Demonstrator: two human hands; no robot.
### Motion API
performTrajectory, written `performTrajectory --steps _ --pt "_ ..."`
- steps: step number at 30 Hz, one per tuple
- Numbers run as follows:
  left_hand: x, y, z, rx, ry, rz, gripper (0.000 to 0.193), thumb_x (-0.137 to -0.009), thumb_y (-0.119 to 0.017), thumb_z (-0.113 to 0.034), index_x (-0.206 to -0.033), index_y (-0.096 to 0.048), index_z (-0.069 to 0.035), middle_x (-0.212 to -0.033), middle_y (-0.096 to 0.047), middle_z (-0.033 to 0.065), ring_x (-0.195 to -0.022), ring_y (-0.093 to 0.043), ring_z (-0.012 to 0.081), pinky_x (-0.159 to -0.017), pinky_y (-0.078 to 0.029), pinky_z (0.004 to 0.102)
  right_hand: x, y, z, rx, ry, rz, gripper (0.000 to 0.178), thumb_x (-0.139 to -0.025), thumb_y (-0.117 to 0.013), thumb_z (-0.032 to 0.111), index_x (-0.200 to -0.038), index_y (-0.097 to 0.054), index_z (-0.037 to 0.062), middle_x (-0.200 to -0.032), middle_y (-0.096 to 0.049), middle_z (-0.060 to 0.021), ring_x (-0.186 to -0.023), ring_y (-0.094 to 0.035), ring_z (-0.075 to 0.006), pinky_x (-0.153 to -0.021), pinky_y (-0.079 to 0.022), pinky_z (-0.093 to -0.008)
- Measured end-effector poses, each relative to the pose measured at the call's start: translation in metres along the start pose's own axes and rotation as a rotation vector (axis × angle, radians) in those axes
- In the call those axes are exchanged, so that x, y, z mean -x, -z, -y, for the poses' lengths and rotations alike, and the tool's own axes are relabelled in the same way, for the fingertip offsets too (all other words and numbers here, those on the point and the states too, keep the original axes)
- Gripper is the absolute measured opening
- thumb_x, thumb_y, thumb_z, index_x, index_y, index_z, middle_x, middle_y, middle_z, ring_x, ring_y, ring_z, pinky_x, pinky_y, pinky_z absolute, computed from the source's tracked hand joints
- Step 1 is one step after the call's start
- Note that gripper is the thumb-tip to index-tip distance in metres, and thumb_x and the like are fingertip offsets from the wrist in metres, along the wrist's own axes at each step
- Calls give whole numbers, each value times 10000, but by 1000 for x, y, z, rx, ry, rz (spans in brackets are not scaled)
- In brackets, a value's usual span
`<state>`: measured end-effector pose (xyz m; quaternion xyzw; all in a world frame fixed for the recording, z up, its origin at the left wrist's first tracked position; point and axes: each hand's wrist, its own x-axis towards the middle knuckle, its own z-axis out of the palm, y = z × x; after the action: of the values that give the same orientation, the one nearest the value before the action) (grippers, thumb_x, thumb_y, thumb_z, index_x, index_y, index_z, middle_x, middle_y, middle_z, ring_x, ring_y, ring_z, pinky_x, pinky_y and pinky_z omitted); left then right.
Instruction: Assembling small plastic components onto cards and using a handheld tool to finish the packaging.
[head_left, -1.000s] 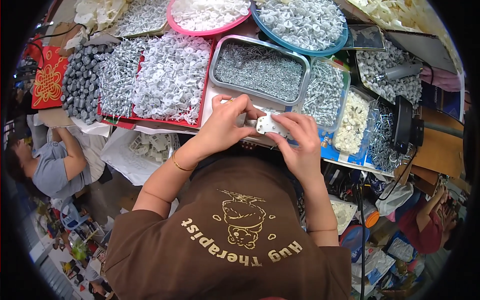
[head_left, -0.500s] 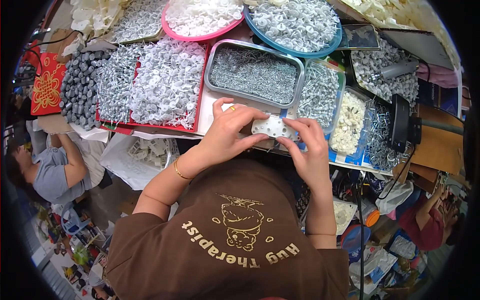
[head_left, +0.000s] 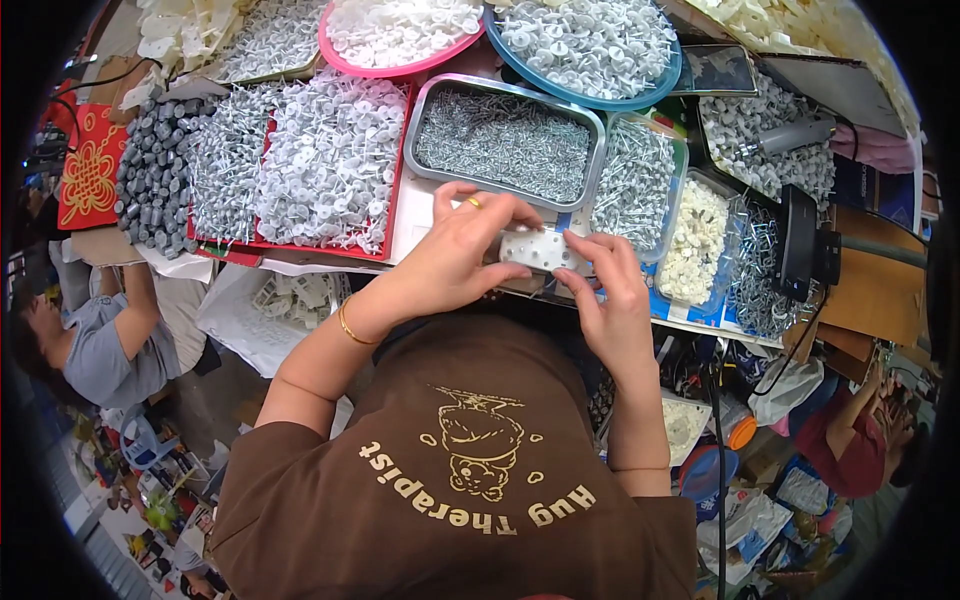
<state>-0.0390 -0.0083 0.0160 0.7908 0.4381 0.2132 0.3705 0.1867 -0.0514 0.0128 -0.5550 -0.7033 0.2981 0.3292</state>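
Pinched at either end in the head view, by left hand (head_left: 450,252) and right hand (head_left: 618,292): white block (head_left: 537,250), just above mid-frame. Probably light, stiff, slightly slick; best held by the ends, off its dotted top.

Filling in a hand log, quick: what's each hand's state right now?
Left hand: closed, thumb and fingers holding the left end of a small white part.
Right hand: closed, pinching that part's right end.
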Motion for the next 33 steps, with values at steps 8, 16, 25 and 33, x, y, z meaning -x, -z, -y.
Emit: performTrajectory --steps 8,16,25,33 --pt "-6 2 6 -112 -240 -5 507 -766 -819 -175 -1210 -587 -93 -1176 -660 43 -1135 -607 210 -1068 -285 457 -4 4 -2 4 12 56 341 -848 -751 49 -1183 -691 38 -1045 -620 -111 -829 -614 -198 -642 -510 -283" --pt "15 -40 16 -282 -281 -261 490 -731 -729 -88 -1198 -610 2 -1192 -681 126 -1158 -641 255 -1120 -339 502 -8 3 -1 -132 -88 62 351 -793 -806 73 -1126 -700 39 -991 -592 -80 -775 -546 -173 -668 -449 -285" --pt "16 -39 24 -252 -317 -284 573 -698 -770 -45 -1247 -607 -55 -1211 -703 86 -1125 -676 242 -1126 -305 542 42 -30 2 192 101 -111 371 -743 -853 75 -1064 -676 14 -913 -699 -118 -806 -657 -299 -720 -527 -363" --pt "9 -13 14 -122 -129 -157 361 -791 -840 -294 -1056 -717 -82 -1152 -732 7 -1071 -613 160 -992 -276 393 42 -28 -19 95 211 -59 350 -715 -864 52 -994 -656 7 -845 -681 -101 -735 -664 -263 -671 -535 -355"
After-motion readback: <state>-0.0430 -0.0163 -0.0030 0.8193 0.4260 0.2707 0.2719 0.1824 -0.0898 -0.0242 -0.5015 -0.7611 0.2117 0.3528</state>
